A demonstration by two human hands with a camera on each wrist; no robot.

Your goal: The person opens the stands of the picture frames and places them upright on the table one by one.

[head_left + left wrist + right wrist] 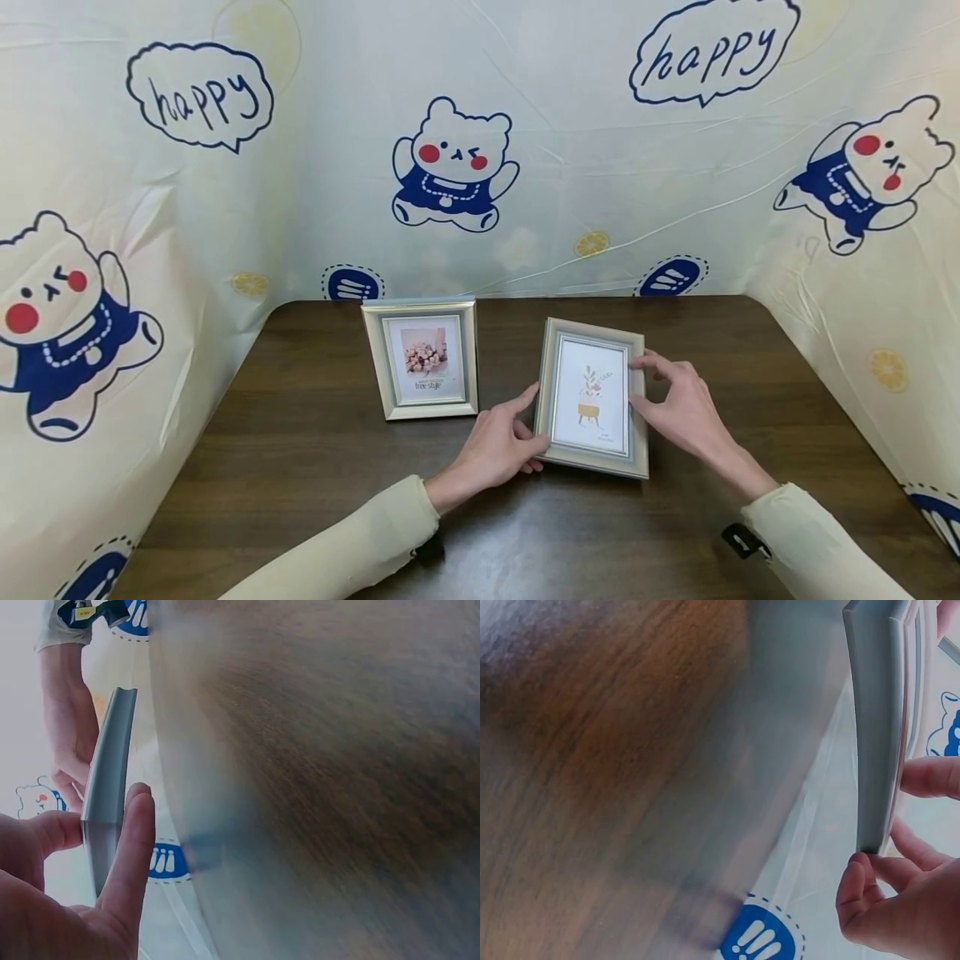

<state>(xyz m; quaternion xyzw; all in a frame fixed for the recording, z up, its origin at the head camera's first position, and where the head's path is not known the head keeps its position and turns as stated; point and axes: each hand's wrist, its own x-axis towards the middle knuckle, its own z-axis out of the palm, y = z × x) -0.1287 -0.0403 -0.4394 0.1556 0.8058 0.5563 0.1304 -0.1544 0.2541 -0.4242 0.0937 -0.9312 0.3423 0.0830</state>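
A silver picture frame [637,433] with a potted-plant print [590,392] is held tilted over the table, between both hands. My left hand [491,446] pinches its lower left corner, thumb on the front and other fingers at the side and behind. In the left wrist view the frame's edge [111,765] runs between thumb and fingers of the left hand [82,900]. At the right side, my right hand [686,408] grips the border with thumb and fingers. The right wrist view shows the frame's side [877,720] by the fingers of the right hand [911,900].
A second silver picture frame [431,410], with a pink flower photo [425,352], stands upright left of the held one. Both are at a dark brown wooden table [300,467]. A pale curtain [570,192] with bears and "happy" bubbles surrounds the table's back and sides.
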